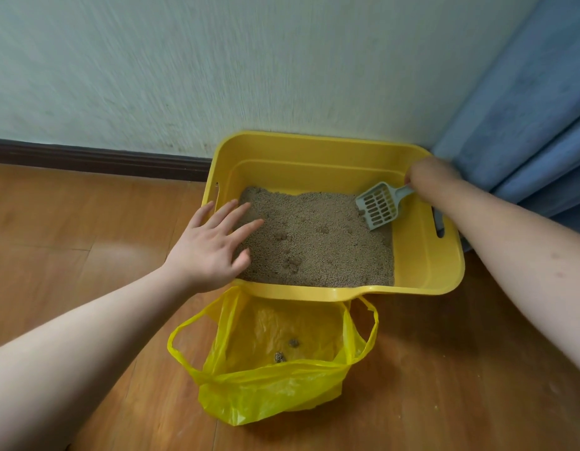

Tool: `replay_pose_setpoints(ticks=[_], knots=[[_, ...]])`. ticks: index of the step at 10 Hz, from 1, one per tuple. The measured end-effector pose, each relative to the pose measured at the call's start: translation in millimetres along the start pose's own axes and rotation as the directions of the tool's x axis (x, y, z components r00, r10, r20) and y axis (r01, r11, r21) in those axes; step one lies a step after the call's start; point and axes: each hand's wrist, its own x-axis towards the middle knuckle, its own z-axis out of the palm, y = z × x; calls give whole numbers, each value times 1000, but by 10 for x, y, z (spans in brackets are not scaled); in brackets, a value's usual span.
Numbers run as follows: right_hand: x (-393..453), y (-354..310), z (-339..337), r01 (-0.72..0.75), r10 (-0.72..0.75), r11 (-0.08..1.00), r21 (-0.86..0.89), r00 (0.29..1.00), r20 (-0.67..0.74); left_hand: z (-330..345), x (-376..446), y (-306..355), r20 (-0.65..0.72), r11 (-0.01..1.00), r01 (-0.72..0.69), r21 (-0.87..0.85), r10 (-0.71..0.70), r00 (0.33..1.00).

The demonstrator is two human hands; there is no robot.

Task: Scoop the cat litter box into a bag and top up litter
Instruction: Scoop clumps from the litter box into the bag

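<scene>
You are kneeling over a bright yellow, rectangular plastic litter box (334, 151), which is sitting on the brown wood-plank floor (70, 222) against the pale textured wall (217, 60), just beside a blue fabric curtain (526, 125). Beige granular cat litter (318, 242) is filling its base, with several small clumps dimpling the surface. Your left hand (210, 245) is reaching over the box's left rim, fingers straight and spread, fingertips lying over the litter's left edge; whether they are touching it cannot be told. Your right hand (427, 174) is gripping the handle of a grey slotted plastic scoop (378, 205), whose blade is resting tilted on the litter at the far right corner. The fingers themselves are facing away and are blurred, so you are seeing only the back of the wrist. A thin yellow plastic carrier bag (272, 385) is standing open on the floor, touching the box's near wall, with two small dark clumps (287, 349) lying inside. The bag's far edge is hidden under the box's rim, and both forearms are being cut off by the picture's edges.
</scene>
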Motion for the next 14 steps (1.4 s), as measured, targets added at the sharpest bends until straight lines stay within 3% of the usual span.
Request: replay_pose_setpoints(ticks=[1, 4, 6, 7, 9, 11, 14], knots=[[8, -73, -20, 32, -32, 999, -39, 999, -3, -7, 4, -3, 3, 1000, 1, 5, -1, 1000], [31, -108, 27, 73, -61, 995, -64, 983, 172, -28, 2, -1, 21, 1000, 10, 0, -10, 1000], [-111, -150, 235, 218, -204, 974, -62, 963, 178, -16, 8, 3, 14, 1000, 15, -8, -15, 1000], [-118, -191, 291, 205, -201, 979, -16, 971, 133, -21, 2, -4, 18, 1000, 13, -4, -12, 1000], [-268, -231, 462, 179, -207, 971, 161, 961, 186, -27, 1, 8, 16, 1000, 16, -6, -15, 1000], [-294, -360, 756, 95, -201, 866, 492, 965, 167, -27, 5, 7, 18, 1000, 12, -1, -12, 1000], [-380, -600, 903, 177, -268, 755, 631, 962, 51, -25, 2, 4, 15, 1000, 16, 6, -16, 1000]])
